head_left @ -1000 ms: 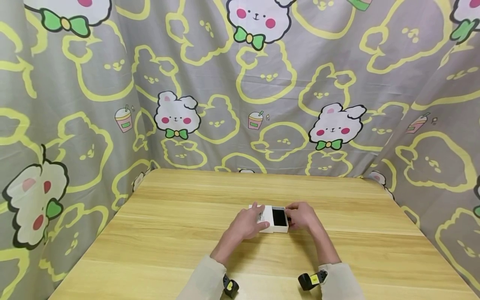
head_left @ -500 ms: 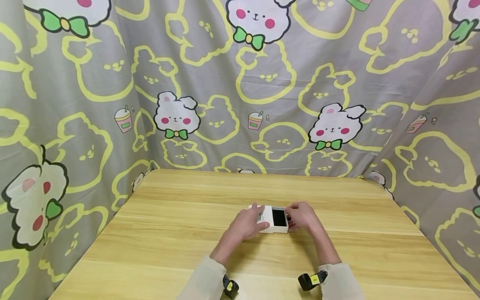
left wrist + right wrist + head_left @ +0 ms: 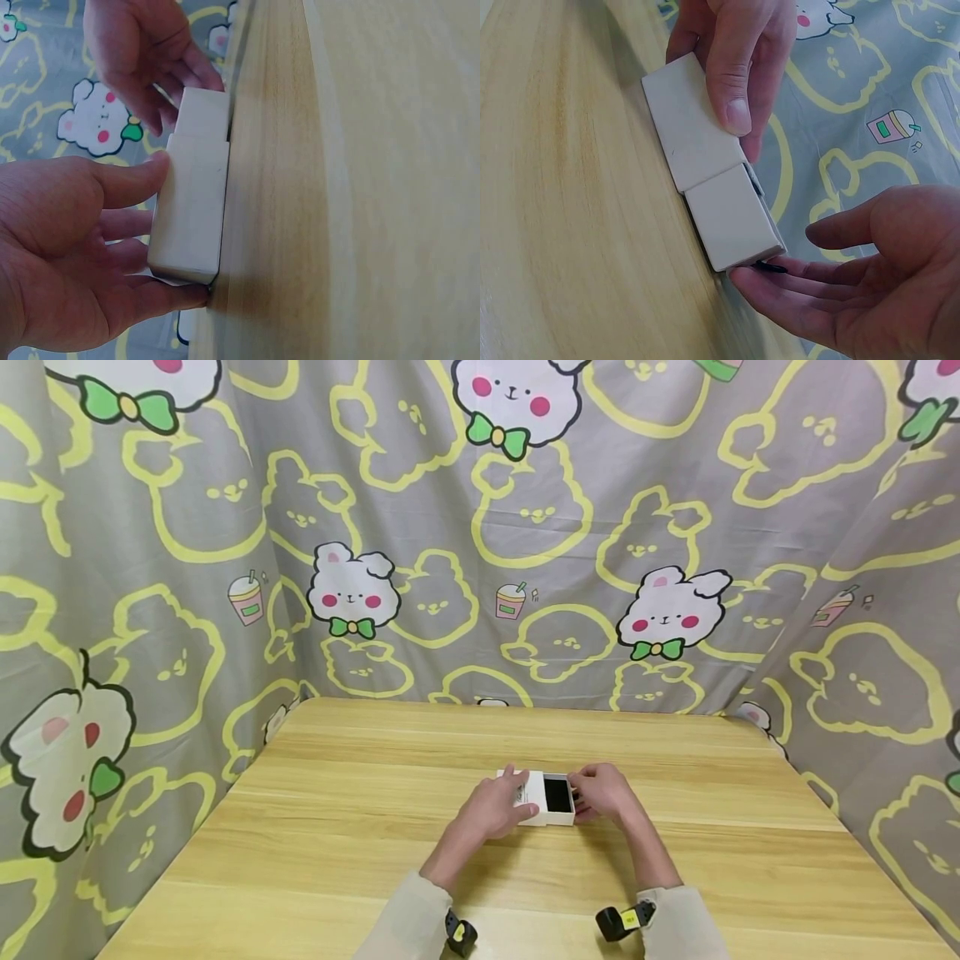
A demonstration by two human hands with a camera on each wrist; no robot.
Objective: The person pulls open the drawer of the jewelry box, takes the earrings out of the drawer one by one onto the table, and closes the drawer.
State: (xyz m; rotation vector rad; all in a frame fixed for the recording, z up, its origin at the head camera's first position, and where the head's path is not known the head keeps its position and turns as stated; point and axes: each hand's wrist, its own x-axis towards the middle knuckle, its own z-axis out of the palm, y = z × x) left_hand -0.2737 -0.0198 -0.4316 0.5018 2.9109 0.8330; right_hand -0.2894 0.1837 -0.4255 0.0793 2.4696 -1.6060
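A small white drawer box lies on the table, its outer sleeve [image 3: 536, 795] to the left and its inner tray [image 3: 562, 819] sticking out to the right. A black insert [image 3: 558, 795] shows inside the tray. My left hand [image 3: 491, 808] grips the sleeve, thumb along the near side and other fingers over the top and round the left end. At the tray's outer end is my right hand [image 3: 604, 791], loosely bent fingers touching it and thumb apart in the right wrist view. A black pull tab [image 3: 771, 267] pokes out there beside the fingertips.
The wood-grain table [image 3: 360, 827] spreads around the box on all sides. A grey curtain [image 3: 450, 527] with cartoon rabbits hangs behind it and along both sides. Black wrist cameras sit at the sleeve cuffs.
The tray has slid very slightly left into the sleeve, and the right hand's fingers have shifted a little at its end. The left hand stays put on the sleeve.
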